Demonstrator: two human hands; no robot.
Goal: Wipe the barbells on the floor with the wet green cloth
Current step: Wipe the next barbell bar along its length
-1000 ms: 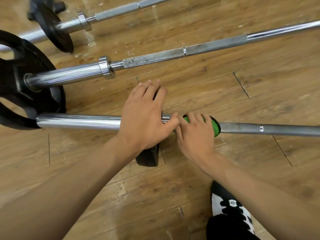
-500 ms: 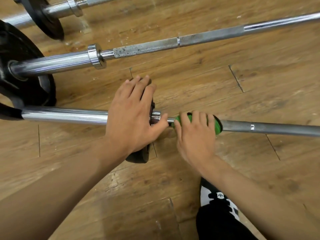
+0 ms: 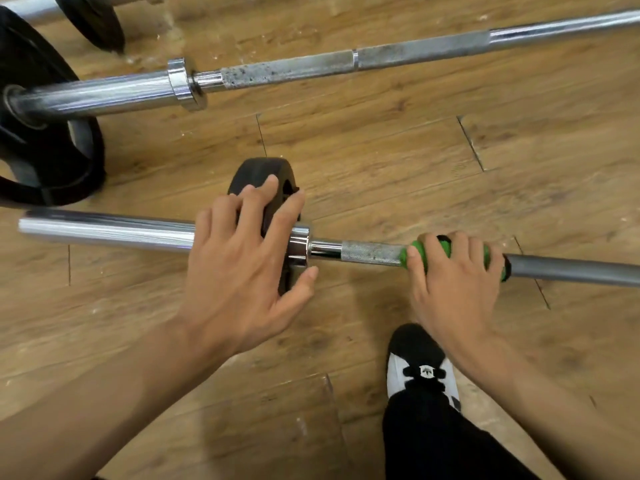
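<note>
The nearest barbell (image 3: 571, 270) lies across the wooden floor, its chrome sleeve (image 3: 104, 230) pointing left. My right hand (image 3: 453, 282) grips the green cloth (image 3: 415, 251), which is wrapped round the bar's shaft just right of the knurled section (image 3: 370, 252). My left hand (image 3: 242, 271) rests with spread fingers on the small black plate (image 3: 256, 174) at the sleeve's collar (image 3: 299, 249). A second barbell (image 3: 415, 55) lies farther off, its knurling speckled with dirt.
A large black weight plate (image 3: 45, 143) stands on the second bar's sleeve at the left. Another plate (image 3: 97, 22) and bar end show at the top left. My black-and-white shoe (image 3: 420, 368) stands below the right hand.
My right hand has slid the green cloth to the right along the shaft, uncovering the knurled section. My left hand's fingers have spread over the small plate. The view has shifted.
</note>
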